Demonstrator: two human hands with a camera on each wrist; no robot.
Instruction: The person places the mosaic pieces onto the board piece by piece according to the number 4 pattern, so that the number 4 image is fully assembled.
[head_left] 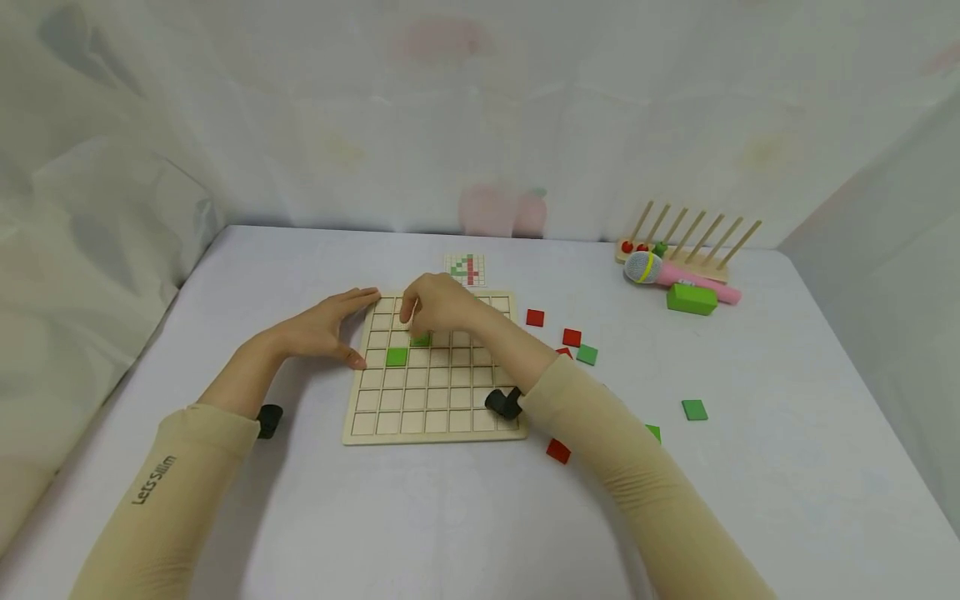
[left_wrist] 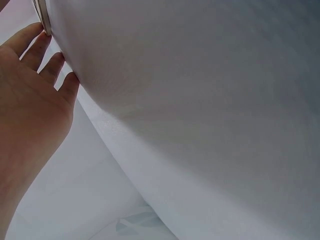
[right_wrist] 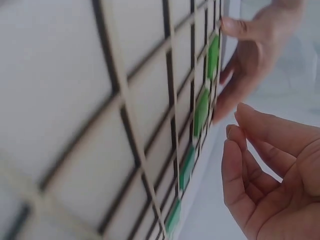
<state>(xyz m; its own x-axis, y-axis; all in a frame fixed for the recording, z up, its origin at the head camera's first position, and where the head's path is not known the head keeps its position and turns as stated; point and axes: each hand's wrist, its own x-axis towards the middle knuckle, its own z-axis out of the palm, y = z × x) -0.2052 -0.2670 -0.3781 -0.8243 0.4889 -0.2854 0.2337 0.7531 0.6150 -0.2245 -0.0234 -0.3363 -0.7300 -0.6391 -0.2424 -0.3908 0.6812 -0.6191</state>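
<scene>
A wooden grid board lies at mid-table. My left hand rests along its left side with fingers fairly straight, fingertips at the far corner and thumb at the edge. Over the far part of the board is my right hand, fingers curled; in the right wrist view, no tile shows between the fingertips of that hand. One light green tile sits in a square, and another light green tile is partly under the right hand. Two darker green tiles, including one green tile, show only in the right wrist view.
Behind the board lies a pattern card. Loose red tiles and green tiles are scattered to the right, some beneath the right forearm. Farther right stand a peg rack, a pink toy microphone and a green block.
</scene>
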